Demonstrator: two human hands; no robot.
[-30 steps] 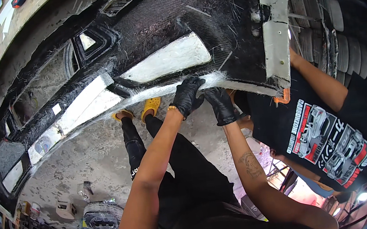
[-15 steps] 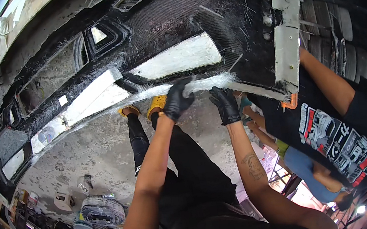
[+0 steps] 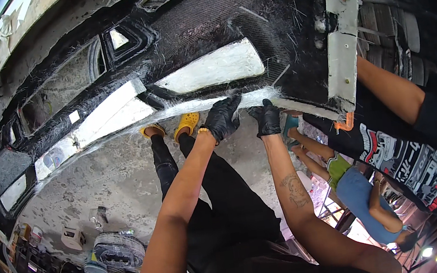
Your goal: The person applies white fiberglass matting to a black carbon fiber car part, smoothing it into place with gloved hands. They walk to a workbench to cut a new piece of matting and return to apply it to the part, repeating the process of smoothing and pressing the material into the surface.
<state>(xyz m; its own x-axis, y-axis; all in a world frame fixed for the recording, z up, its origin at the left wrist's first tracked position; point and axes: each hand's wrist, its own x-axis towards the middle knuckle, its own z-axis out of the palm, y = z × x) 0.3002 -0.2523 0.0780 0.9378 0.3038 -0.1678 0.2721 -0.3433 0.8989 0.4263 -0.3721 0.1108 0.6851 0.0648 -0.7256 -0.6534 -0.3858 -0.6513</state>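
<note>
White fibre [image 3: 258, 97] lines the near edge of the panel [image 3: 302, 66]. Apart from each other, the left hand [image 3: 222, 120] curls against it and the right hand [image 3: 266, 119] meets the edge further right; whether either grips, I cannot tell. Light, short presses probably settle the fibre better than dragging.

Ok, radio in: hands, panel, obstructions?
Left hand, right hand: both gloved, at white fibre strip. Strip along edge of black panel. Co-worker's arm right, apart.
</note>
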